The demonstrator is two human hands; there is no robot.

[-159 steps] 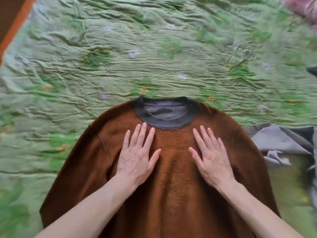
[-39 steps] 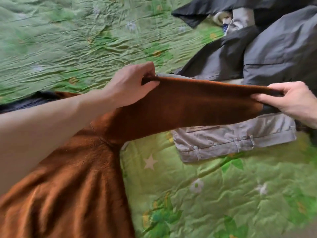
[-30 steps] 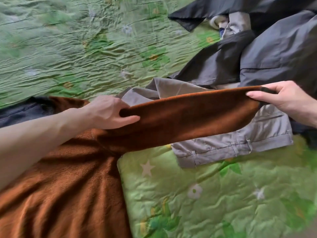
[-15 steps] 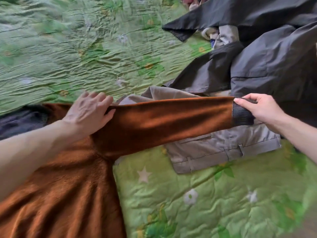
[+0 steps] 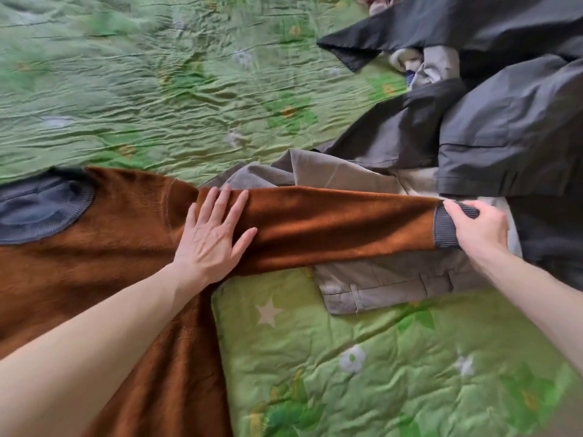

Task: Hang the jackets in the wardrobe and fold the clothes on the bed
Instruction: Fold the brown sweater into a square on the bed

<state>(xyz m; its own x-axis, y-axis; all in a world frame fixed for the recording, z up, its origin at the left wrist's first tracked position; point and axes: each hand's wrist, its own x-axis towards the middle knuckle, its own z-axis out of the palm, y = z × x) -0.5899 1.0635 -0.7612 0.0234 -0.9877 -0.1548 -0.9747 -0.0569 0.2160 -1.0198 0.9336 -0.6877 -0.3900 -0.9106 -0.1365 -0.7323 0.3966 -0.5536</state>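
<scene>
A brown fleece sweater [image 5: 120,247] with a grey ribbed collar lies spread on the green bedspread [image 5: 157,89]. Its right sleeve [image 5: 340,225] stretches straight out to the right, over a pair of grey trousers [image 5: 388,279]. My left hand [image 5: 214,234] presses flat, fingers straight, on the sleeve near the shoulder seam. My right hand [image 5: 479,228] grips the grey ribbed cuff at the sleeve's end.
A pile of dark grey jackets [image 5: 504,127] covers the bed's upper right, partly over the trousers. Smaller light garments [image 5: 422,61] peek out between them. Green quilt with stars and flowers fills the lower right.
My left hand let go of the sleeve's upper edge and now lies flat on it. The sleeve came down from the air onto the trousers, pulled straight by my right hand.
</scene>
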